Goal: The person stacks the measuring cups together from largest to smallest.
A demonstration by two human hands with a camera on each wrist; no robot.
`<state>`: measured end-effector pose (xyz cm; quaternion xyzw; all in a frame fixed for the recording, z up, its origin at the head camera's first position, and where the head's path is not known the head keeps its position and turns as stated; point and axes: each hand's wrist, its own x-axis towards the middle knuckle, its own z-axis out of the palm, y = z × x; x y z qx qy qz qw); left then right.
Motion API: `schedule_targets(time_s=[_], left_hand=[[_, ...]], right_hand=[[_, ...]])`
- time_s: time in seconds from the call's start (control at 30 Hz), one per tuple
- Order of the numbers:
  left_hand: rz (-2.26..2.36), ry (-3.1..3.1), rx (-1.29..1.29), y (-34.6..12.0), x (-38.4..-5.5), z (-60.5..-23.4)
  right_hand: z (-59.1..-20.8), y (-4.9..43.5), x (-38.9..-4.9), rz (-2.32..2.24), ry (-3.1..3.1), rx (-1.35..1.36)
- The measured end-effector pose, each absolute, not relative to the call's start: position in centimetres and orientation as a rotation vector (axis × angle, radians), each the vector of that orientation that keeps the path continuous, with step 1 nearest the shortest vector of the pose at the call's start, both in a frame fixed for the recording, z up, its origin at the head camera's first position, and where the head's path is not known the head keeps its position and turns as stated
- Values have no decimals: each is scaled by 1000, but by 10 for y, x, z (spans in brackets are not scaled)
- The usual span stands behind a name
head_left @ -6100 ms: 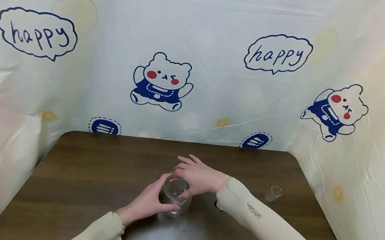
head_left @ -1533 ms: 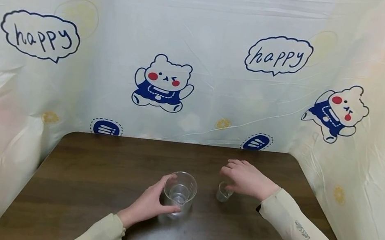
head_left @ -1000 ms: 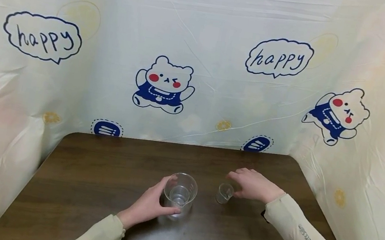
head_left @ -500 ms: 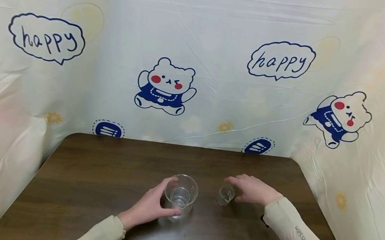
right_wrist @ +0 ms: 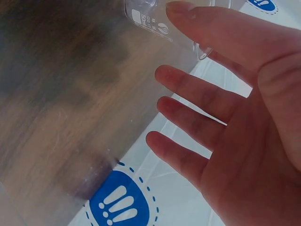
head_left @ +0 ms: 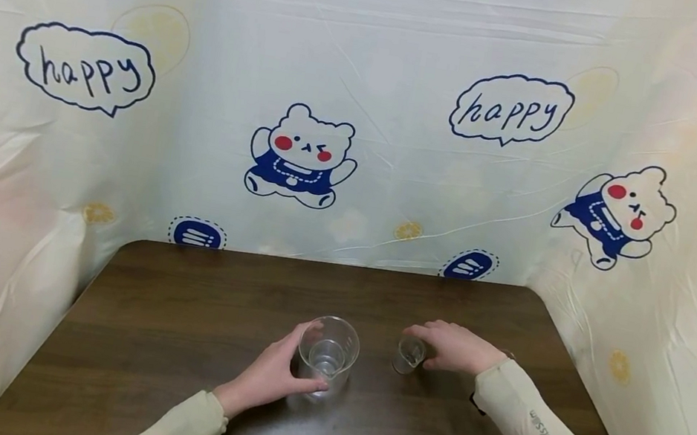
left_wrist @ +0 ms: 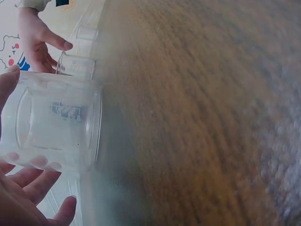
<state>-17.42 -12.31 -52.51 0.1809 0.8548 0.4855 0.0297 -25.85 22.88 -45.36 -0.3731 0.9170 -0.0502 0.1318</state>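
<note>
Large clear beaker (head_left: 341, 344) stood upright near the middle of the table (head_left: 183, 328), a smaller vessel (head_left: 326, 357) nested inside. Left hand (head_left: 271, 374) held it from the left-edge side, fingers curved round the wall. Small beaker (head_left: 408, 356) stood apart, nearer the right edge. Right hand (head_left: 456, 348) straddled it with thumb and forefinger, other fingers spread; could not tell whether those two pinched the glass.

My head cam looks fwd/down over the tbl (head_left: 183, 328). Wrist cams sit close, L tipped sideways; both catch my R hand (head_left: 456, 348) & sm. beaker (head_left: 407, 357).
</note>
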Motion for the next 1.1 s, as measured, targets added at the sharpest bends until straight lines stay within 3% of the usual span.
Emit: schedule_targets(time_s=[1.1], left_hand=[[1484, 2637, 549, -123, -176, -529]], right_hand=[[-453, 222, -260, -158, 2641, -1160]])
